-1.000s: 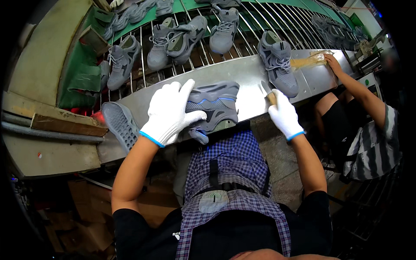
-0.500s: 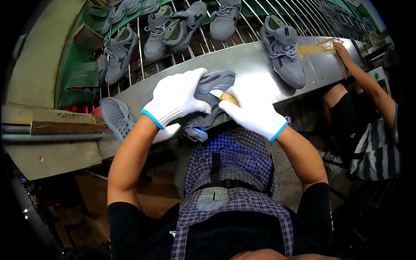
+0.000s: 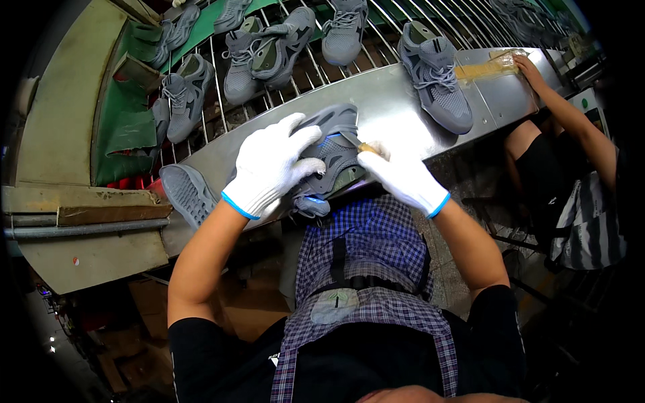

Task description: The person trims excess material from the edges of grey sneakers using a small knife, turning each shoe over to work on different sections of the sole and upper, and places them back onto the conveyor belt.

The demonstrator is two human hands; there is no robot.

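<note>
Both my hands wear white knit gloves with blue cuffs. My left hand (image 3: pixel 272 164) grips a grey sneaker (image 3: pixel 337 119) lying on its side above the metal ledge, its thumb bent over the mesh upper. A thin blue line shows where the upper meets the sole. In my right hand (image 3: pixel 402 173) is a small knife (image 3: pixel 351 139) with a tan handle. Its blade lies against the shoe near that blue line. Part of the shoe is hidden behind my left glove.
A grey sole (image 3: pixel 187 193) rests at the ledge's left, and a finished-looking sneaker (image 3: pixel 440 87) stands on its right. More sneakers (image 3: pixel 275 54) sit on the metal roller rack (image 3: pixel 376 50). At right, a co-worker's hand (image 3: pixel 529 70) touches tan tape on the ledge.
The knife's blade has turned to point up and left along the sole edge. The shoe has tilted slightly in my left hand, whose fingers have spread a little. The view has shifted slightly.
</note>
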